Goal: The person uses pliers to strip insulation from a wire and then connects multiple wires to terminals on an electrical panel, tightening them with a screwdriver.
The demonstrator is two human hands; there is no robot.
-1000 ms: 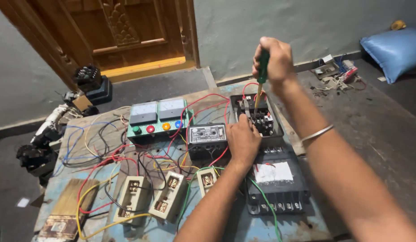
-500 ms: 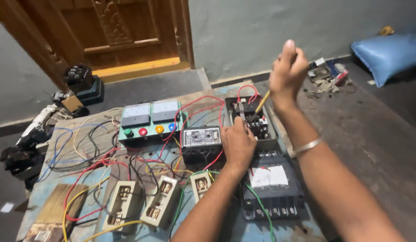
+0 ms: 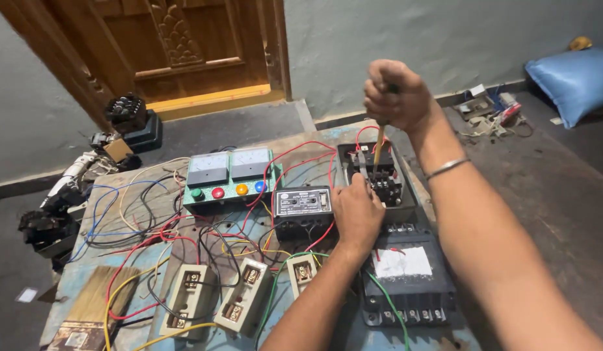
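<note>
— What are the hands doing?

— The right hand (image 3: 395, 94) is shut tight around a screwdriver (image 3: 378, 146). It holds the tool straight up and down, with the tip down in the black switch block (image 3: 379, 179). The left hand (image 3: 356, 211) rests on the near edge of that block, fingers curled. I cannot tell if it grips anything.

— Where is the block?

— In an open black box (image 3: 408, 201) on the table (image 3: 100, 286), with red wires going in.

— What else is close by?

— A small black unit (image 3: 303, 205) sits just left of the hand. Behind it is a green panel (image 3: 230, 172) with two meters and coloured buttons. Near the person lies a black box with a white label (image 3: 405, 276) and three cream fuse holders (image 3: 239, 296). A blue cushion (image 3: 571, 81) lies on the floor.
</note>
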